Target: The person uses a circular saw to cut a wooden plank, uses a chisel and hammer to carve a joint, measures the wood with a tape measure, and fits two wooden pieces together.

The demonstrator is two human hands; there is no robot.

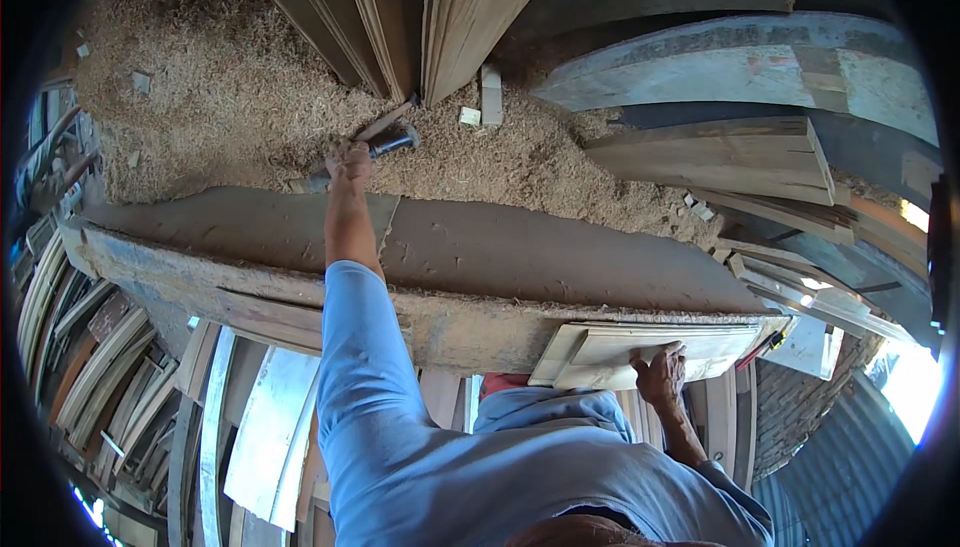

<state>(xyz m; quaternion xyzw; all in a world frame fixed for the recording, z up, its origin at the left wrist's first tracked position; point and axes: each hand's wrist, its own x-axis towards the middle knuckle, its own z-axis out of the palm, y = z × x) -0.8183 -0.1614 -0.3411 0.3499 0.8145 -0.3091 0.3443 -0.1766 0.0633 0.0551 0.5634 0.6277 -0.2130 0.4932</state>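
My left hand (pixel 348 161) reaches far forward over the bench, its fingers closed at a dark, rounded tool (pixel 396 138) lying in the shavings. A brown wooden stick or handle (pixel 384 120) slants away just beside it. The fingers partly cover this tool, so its exact kind is unclear. Near my body, my right hand (pixel 661 374) rests on a short stack of pale wooden boards (pixel 600 351) at the near side of the bench. Its thumb and fingers are apart on the top board, and some fingertips look bent.
Wood shavings (pixel 230 97) cover much of the bench (pixel 500 247). Tall planks (pixel 480 17) stand at the far side, with small blocks (pixel 490 94) beside them. Boards (pixel 720 157) lie at right; a tape measure (pixel 780 332) sits near the stack. More planks (pixel 110 367) fill the left.
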